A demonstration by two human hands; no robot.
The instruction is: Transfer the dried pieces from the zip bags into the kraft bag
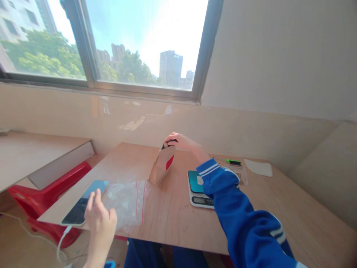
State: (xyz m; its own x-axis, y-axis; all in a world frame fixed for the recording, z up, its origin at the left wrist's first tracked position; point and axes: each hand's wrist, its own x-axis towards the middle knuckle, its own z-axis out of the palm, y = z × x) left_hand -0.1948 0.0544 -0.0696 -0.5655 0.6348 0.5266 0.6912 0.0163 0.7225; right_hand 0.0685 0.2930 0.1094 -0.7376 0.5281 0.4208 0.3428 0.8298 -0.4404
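Head view: see the paper bag (161,167)?
On table (170,216), mouth up, long axis leaning right.
Held?
Gripped at mouth by right hand (179,141), with left hand (100,216) partly open near phone (76,208)

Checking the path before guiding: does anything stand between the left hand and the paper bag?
Only the clear plastic bag, lying on the table between the left hand and the paper bag. Nothing upright is visible in that gap.

Brown paper bag (159,166), red-patched, apparently open-topped, tilted on the table (173,219); dark-screened phone (79,207) flat near its left edge.
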